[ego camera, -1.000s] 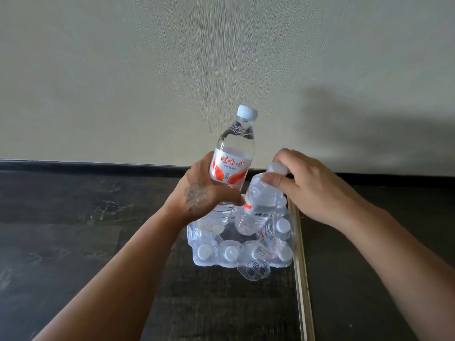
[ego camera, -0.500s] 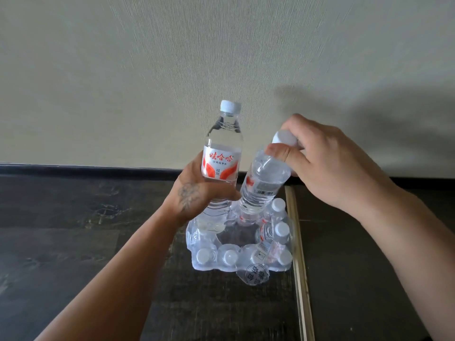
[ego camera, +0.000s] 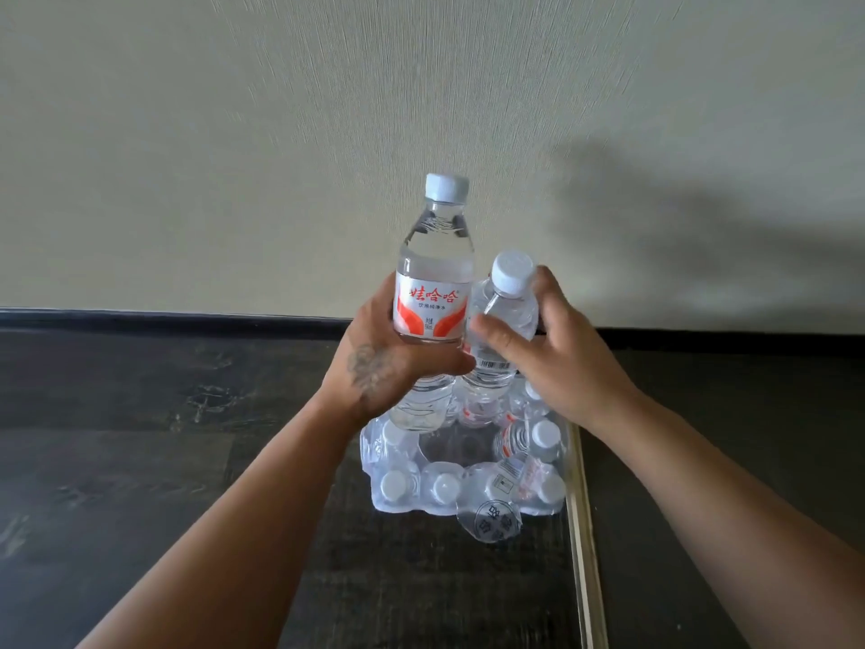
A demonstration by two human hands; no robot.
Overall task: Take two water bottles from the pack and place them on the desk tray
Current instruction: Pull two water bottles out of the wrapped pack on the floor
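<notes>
Pale textured wall (ego camera: 234, 133) rises behind a dark, wood-grained floor (ego camera: 140, 461), where a shrink-wrapped pack (ego camera: 468, 480) of clear plastic bottles with white caps sits below both hands, its film torn open at the middle. Two bottles are held above the pack, touching side by side. Clamped around the lower body of the upright bottle (ego camera: 433, 292), the left hand (ego camera: 374, 367) sits beneath its red-and-white label. Just beside it, the right hand (ego camera: 557, 363) grips the tilted bottle (ego camera: 503, 330), fingers closed about its ribbed shoulder below the cap.
</notes>
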